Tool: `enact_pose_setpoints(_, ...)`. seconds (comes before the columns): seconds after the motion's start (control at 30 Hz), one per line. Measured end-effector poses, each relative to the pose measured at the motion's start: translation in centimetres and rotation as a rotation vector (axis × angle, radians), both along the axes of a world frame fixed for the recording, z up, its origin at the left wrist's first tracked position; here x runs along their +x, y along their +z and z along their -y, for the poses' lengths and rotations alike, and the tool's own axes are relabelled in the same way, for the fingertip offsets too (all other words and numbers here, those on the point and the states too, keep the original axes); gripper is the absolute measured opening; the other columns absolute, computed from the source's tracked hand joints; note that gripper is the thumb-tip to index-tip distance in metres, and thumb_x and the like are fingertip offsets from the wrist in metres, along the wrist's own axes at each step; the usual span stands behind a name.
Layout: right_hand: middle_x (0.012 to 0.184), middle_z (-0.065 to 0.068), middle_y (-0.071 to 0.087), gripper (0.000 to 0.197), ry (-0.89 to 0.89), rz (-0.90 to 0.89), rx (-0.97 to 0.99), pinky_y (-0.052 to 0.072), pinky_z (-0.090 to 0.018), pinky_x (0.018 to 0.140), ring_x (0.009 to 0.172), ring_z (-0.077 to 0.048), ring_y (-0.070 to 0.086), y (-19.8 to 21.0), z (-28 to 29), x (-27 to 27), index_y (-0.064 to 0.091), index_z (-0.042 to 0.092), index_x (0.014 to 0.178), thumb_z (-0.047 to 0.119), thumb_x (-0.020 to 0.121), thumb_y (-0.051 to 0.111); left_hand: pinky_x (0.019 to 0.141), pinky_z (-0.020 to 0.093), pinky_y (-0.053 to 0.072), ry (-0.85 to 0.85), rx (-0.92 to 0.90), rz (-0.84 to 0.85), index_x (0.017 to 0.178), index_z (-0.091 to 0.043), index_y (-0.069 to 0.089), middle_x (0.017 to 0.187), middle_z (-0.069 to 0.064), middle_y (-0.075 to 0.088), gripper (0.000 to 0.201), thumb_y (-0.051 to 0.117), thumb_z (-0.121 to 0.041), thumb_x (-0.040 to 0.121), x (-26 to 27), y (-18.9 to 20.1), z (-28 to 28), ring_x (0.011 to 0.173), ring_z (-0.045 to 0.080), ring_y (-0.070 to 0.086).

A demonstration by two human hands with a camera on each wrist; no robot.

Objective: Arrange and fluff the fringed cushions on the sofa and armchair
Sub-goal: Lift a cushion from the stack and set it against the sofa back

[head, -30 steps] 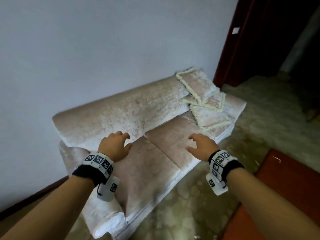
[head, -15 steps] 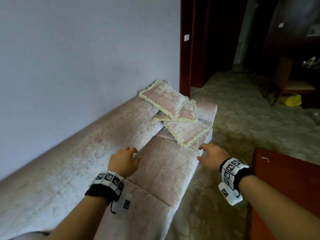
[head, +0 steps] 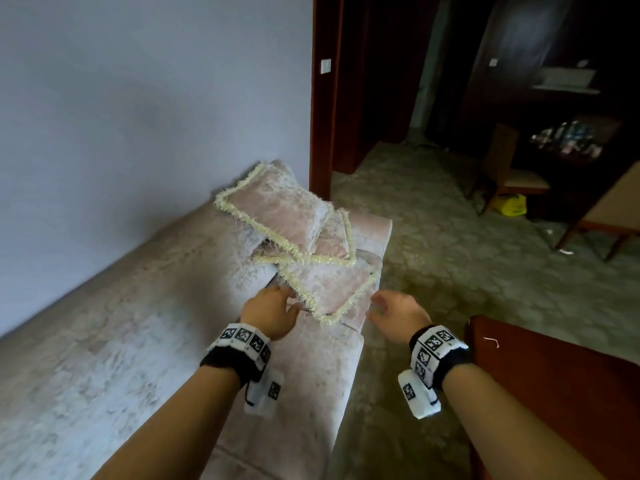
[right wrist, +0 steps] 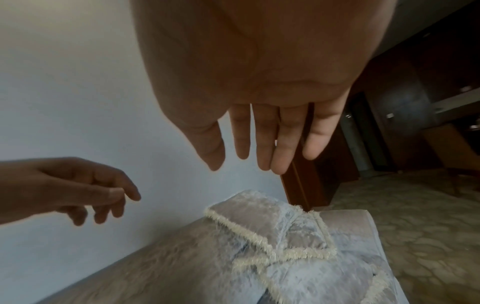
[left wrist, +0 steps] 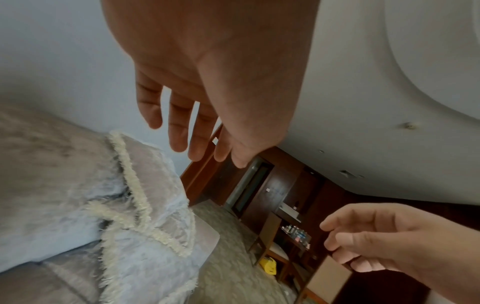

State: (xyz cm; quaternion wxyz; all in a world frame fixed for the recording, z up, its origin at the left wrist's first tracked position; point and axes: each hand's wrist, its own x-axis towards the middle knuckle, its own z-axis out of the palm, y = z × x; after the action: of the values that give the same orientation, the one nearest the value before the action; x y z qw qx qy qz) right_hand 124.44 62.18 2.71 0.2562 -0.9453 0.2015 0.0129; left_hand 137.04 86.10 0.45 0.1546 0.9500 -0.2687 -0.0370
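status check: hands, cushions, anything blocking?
Left hand open, at the near cushion fringe. Right hand open, just short. Three cushions piled at sofa end. Nothing in the way.

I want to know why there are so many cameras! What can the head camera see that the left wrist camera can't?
Only the head view shows both wrist bands and forearms, the red wooden table edge by the right arm, and the long sofa back.

Only the left wrist view shows the white ceiling and the underside of the left hand, fingers straight.

Both show the pile of fringed cushions at the sofa's far end, the right hand empty beside them, the dark doorway and the yellow object under the chair.
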Motion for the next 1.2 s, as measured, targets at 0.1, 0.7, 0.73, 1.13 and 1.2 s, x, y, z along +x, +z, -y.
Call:
enact_pose_setpoints(0.1,0.113,0.004,0.064,0.037,-0.07,0.034,0.028,0.054,-0.035,0.086,0.099,-0.015,0.062,0.3,3.7,1.9,0.059,0.027,0.12,0.043,0.087,0.062,0.083,0.038,0.049,-0.082,0.012,-0.038,0.123,-0.028,0.054,0.118,0.002,0.059,0.037,0.041,-0.049,0.095,3.6,0.0,5.0,0.105,0.025,0.058)
enact_pose_setpoints(0.7,0.112,0.006,0.065,0.035,0.028,0.072,-0.026,0.053,-0.035,0.088,0.1,-0.016,0.062,-2.1,33.2,22.9,0.059,0.028,0.12,0.041,0.088,0.063,0.072,0.035,0.052,0.126,-0.16,0.083,0.114,-0.026,0.059,0.106,-0.001,0.061,0.033,0.048,-0.049,0.093,23.5,-2.4,25.5,0.093,0.02,0.061)
enact_pose_setpoints(0.73,0.111,0.004,0.065,0.035,0.041,0.087,0.002,0.053,-0.035,0.087,0.099,-0.016,0.062,-2.0,34.0,24.4,0.06,0.025,0.12,0.038,0.088,0.064,0.072,0.034,0.052,0.164,-0.179,0.085,0.113,-0.027,0.06,0.104,-0.002,0.062,0.032,0.049,-0.049,0.093,24.1,-2.2,25.9,0.092,0.019,0.061)
enact_pose_setpoints(1.13,0.098,0.015,0.062,0.024,0.314,0.173,0.057,0.054,-0.031,0.079,0.089,-0.002,0.059,-2.5,40.8,46.1,0.062,0.032,0.107,0.037,0.085,0.07,0.073,0.035,0.054,0.474,-0.243,0.062,0.114,-0.027,0.06,0.103,-0.004,0.062,0.031,0.049,-0.048,0.093,37.9,-4.5,31.2,0.091,0.016,0.061)
enact_pose_setpoints(1.2,0.097,0.012,0.063,0.027,0.336,0.164,0.052,0.054,-0.034,0.08,0.089,-0.005,0.06,-2.3,41.8,50.2,0.063,0.028,0.109,0.036,0.085,0.071,0.073,0.036,0.054,0.496,-0.242,0.035,0.114,-0.027,0.059,0.103,-0.003,0.061,0.032,0.049,-0.048,0.092,41.2,-5.3,32.2,0.092,0.017,0.061)
